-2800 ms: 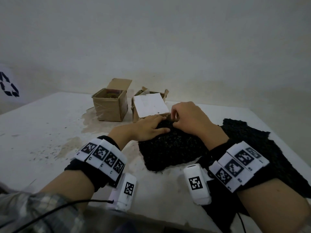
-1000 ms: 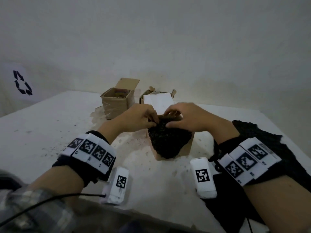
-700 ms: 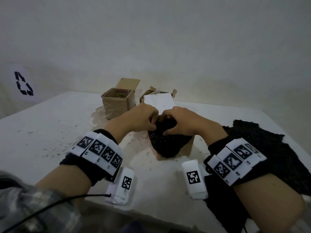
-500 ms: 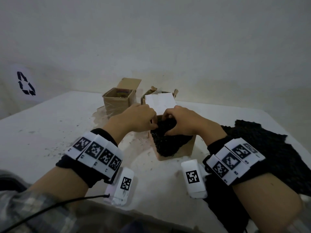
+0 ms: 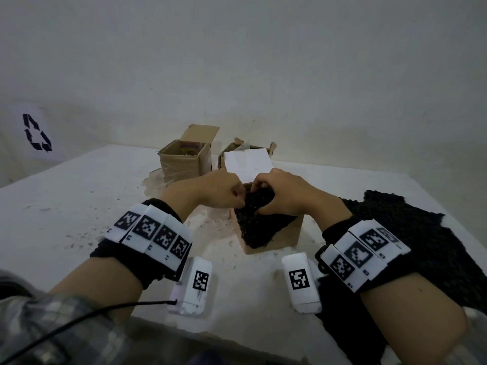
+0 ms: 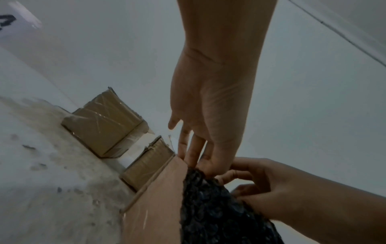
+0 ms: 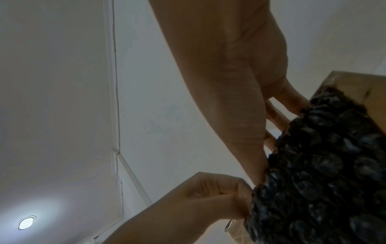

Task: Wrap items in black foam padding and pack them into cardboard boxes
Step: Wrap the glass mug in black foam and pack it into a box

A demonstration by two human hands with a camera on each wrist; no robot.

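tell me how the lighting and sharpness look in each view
Head view: dim, grey, even light, corners darkened, table edges bowed by the wide lens. Left wrist view: murky, black foam padding soft. Right wrist view: ceiling lamp glares bottom left; padding close and blurred.

On the table [image 5: 79, 196] we see three boxes: the near box [image 5: 279, 239] in the middle, with padding [image 5: 259, 227] hanging over its front wall. Behind it stands a second box [image 5: 247, 160], and left of that a third box [image 5: 184, 160]. A spare sheet [image 5: 421, 233] lies right of the near box.
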